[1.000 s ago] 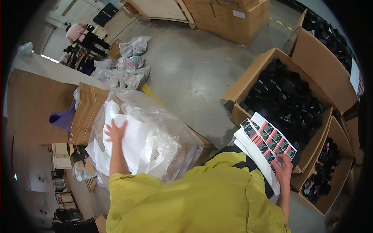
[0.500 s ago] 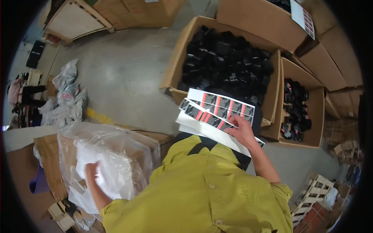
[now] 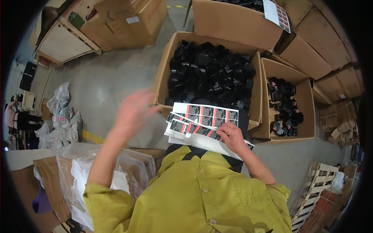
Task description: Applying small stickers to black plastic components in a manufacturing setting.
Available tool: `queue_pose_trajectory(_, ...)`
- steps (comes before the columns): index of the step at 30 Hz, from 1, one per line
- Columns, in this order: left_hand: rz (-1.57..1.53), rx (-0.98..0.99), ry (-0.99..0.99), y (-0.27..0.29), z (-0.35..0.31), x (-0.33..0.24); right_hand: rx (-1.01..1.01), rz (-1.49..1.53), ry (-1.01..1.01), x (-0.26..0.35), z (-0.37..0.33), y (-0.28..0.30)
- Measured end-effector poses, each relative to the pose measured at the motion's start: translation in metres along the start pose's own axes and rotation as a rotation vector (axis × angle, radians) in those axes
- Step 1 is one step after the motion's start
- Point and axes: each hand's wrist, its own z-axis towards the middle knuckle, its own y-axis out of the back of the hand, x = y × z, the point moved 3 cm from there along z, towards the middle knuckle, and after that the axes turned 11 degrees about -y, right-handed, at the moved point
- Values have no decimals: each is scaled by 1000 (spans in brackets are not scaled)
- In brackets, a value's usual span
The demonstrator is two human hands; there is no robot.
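Observation:
White sheets of black, grey and red stickers [image 3: 213, 112] lie across my lap, against the near side of a large cardboard box [image 3: 164, 72]. My right hand [image 3: 232, 136] is closed, its fingertips pinching a narrow sticker strip [image 3: 199, 129] that lies over the sheets. To the left, my left hand [image 3: 134, 110] is raised beside the box's near left corner. Motion smears its fingers, so their state is unclear. Black plastic parts [image 3: 211, 72] fill the large box in a heap.
A smaller cardboard box [image 3: 297, 132] on the right holds black parts, some with red marks. Plastic-wrapped cartons [image 3: 64, 171] stand at my left. Grey plastic bags [image 3: 62, 116] sit farther left, beyond yellow floor tape. A wooden pallet [image 3: 316, 194] leans at the lower right.
My left hand has risen from the plastic-wrapped cartons toward the large box. The right hand keeps its pinch on the strip. The whole view has shifted somewhat.

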Motion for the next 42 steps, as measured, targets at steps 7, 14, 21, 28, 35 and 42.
queue_pose_trajectory(7,-196,180,-265,-185,92,-60,104,121,-256,26,-16,34)
queue_pose_trajectory(14,-356,861,-170,-182,90,-107,-238,523,-452,-10,-49,97)
queue_pose_trajectory(21,-535,806,-138,-202,79,-80,-75,578,-615,-41,-42,96)
queue_pose_trajectory(28,-787,778,170,-213,75,-64,132,961,-802,-93,-93,87)
queue_pose_trajectory(35,-382,298,-522,-169,70,-110,138,888,-874,-89,-117,56)
queue_pose_trajectory(42,-336,1172,-285,-187,44,-108,151,828,-905,-72,-117,57)
